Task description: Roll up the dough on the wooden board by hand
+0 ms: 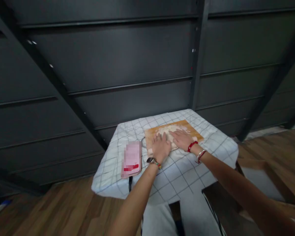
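Bare forearms (137, 196) stretch toward a floury wooden board (193, 132)

Between and beneath the fingertips, a pale dough-like mass (169, 131) lies on the middle of the board, with white powder scattered around it. The left hand (161, 146) rests palm down at the near left part of the board, fingers spread; the right hand (182, 140) lies flatter, its fingers stretched inward over the mass. Neither is clenched or visibly gripping anything, though what lies under the palms cannot be told.

A dark-faced watch (151, 160) and a beaded band (158, 164) circle the left wrist; a red band (192, 146) and a silvery bangle (201, 155) circle the right.

Under the board spreads a white cloth (184, 170) ruled with dark grid lines, creased and draped over the table's edges. Left of the board lies a pink flat object (132, 157), partly pixelated, with a black strap (130, 183) hanging near it at the table's edge.

Just behind the table rises a dark grey panelled wall (132, 55), crossed by horizontal ridges, slanting beams (64, 88) and an upright post (199, 55). Brown wood-look flooring (81, 203) shows on both sides, and a brown box (279, 180) with a pale inner surface sits low on the right.
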